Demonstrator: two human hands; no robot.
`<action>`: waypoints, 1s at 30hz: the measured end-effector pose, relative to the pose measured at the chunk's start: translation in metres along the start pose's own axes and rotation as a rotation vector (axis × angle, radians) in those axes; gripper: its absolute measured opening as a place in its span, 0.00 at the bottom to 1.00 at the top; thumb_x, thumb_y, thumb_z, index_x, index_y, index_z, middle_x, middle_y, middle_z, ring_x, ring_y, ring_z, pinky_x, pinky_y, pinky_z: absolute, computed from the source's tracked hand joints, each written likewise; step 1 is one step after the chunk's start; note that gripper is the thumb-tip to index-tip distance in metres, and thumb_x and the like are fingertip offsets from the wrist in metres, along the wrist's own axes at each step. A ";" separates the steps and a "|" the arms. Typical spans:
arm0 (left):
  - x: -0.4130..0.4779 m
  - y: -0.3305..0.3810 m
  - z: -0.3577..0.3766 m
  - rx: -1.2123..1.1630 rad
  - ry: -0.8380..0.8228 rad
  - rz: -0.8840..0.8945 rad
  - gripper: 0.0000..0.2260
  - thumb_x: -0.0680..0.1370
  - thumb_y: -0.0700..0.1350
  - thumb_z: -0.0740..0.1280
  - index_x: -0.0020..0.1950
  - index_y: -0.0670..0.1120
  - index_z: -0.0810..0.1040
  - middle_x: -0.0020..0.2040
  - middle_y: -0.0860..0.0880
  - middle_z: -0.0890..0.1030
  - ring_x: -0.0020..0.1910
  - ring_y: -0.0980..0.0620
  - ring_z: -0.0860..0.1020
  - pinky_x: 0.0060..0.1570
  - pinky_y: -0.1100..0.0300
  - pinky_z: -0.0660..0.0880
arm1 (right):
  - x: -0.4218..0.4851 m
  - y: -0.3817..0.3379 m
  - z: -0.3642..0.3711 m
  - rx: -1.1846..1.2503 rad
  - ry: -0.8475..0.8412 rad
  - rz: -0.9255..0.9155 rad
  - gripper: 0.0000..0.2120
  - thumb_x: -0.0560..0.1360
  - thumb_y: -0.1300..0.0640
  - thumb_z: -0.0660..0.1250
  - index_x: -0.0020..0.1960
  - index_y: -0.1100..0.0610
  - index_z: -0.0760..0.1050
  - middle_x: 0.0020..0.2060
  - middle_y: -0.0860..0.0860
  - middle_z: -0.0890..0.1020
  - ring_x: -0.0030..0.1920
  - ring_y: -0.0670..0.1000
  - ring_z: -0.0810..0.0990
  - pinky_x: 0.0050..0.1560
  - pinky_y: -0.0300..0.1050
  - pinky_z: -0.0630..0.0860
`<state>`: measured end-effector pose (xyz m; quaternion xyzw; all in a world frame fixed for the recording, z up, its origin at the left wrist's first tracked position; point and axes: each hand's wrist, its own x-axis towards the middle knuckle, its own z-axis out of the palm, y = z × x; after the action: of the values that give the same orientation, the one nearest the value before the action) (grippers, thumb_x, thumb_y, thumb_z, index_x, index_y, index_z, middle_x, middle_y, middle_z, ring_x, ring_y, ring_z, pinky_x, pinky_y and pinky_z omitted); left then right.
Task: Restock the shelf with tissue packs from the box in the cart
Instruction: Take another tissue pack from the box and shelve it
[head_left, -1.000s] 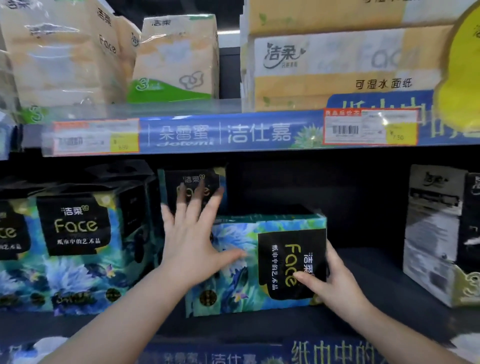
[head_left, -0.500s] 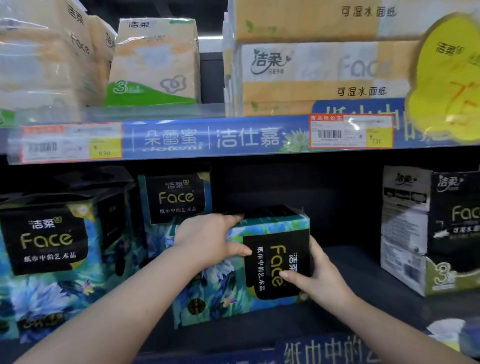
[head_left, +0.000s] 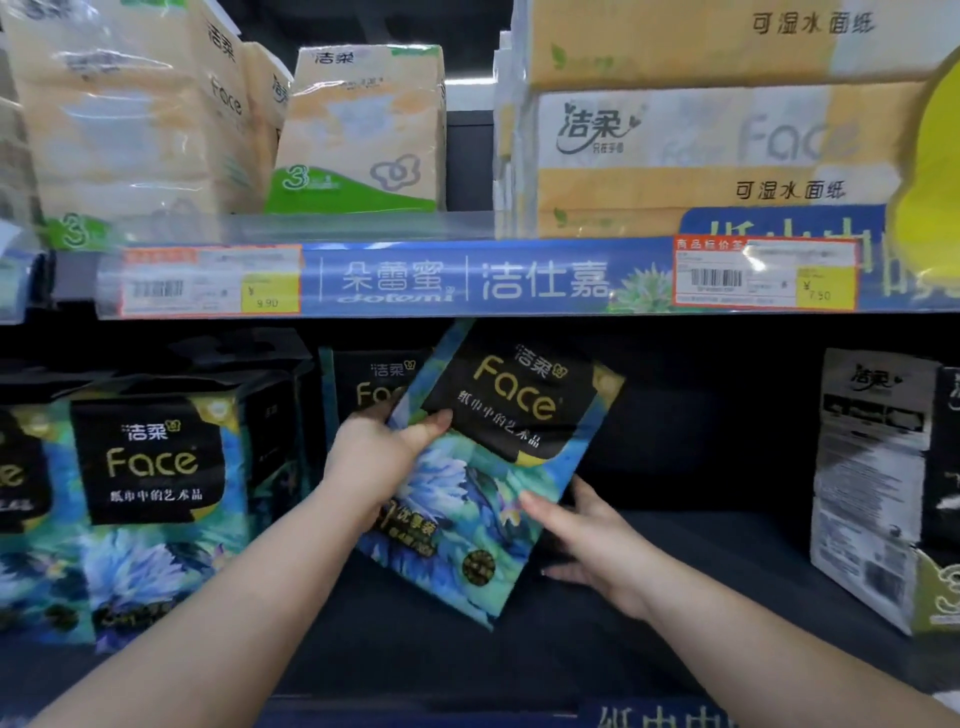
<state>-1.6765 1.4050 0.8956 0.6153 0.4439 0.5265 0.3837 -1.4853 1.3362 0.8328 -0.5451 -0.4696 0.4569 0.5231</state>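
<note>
tilted pack (head_left: 498, 467) between stocked packs (head_left: 156, 493) left, boxes (head_left: 878, 483) right

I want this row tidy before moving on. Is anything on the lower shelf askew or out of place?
Yes: the blue floral tissue pack in the gap is tilted, its top leaning right, gripped by the left hand and right hand. The matching packs to its left stand upright, labels level.

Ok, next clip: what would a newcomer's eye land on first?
The blue floral tissue pack, tilted mid-frame in the dark lower shelf bay, held by the left hand at its left edge and the right hand at its lower right. Above runs the blue shelf strip with two price tags.
</note>
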 end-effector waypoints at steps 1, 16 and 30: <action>-0.003 -0.006 0.002 -0.087 0.003 -0.035 0.14 0.68 0.50 0.76 0.50 0.47 0.82 0.44 0.48 0.85 0.45 0.47 0.83 0.55 0.51 0.78 | 0.002 -0.003 0.004 -0.002 -0.008 -0.023 0.46 0.61 0.40 0.77 0.73 0.43 0.58 0.63 0.46 0.77 0.62 0.51 0.76 0.61 0.55 0.75; -0.025 -0.058 -0.038 0.379 0.200 0.246 0.50 0.69 0.47 0.76 0.77 0.58 0.42 0.75 0.48 0.57 0.72 0.48 0.63 0.68 0.57 0.64 | 0.022 0.001 0.042 -0.321 -0.041 -0.190 0.43 0.64 0.56 0.79 0.69 0.43 0.55 0.55 0.45 0.80 0.55 0.45 0.79 0.60 0.43 0.76; -0.010 -0.059 -0.049 1.164 0.062 0.459 0.44 0.72 0.48 0.71 0.78 0.45 0.44 0.78 0.42 0.40 0.78 0.42 0.42 0.75 0.47 0.55 | 0.069 0.007 0.076 -0.296 0.054 -0.181 0.39 0.64 0.57 0.79 0.69 0.55 0.64 0.52 0.48 0.81 0.55 0.50 0.80 0.64 0.50 0.74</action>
<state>-1.7340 1.4145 0.8442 0.7876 0.5255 0.2848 -0.1502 -1.5507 1.4151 0.8224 -0.5837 -0.5646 0.3191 0.4886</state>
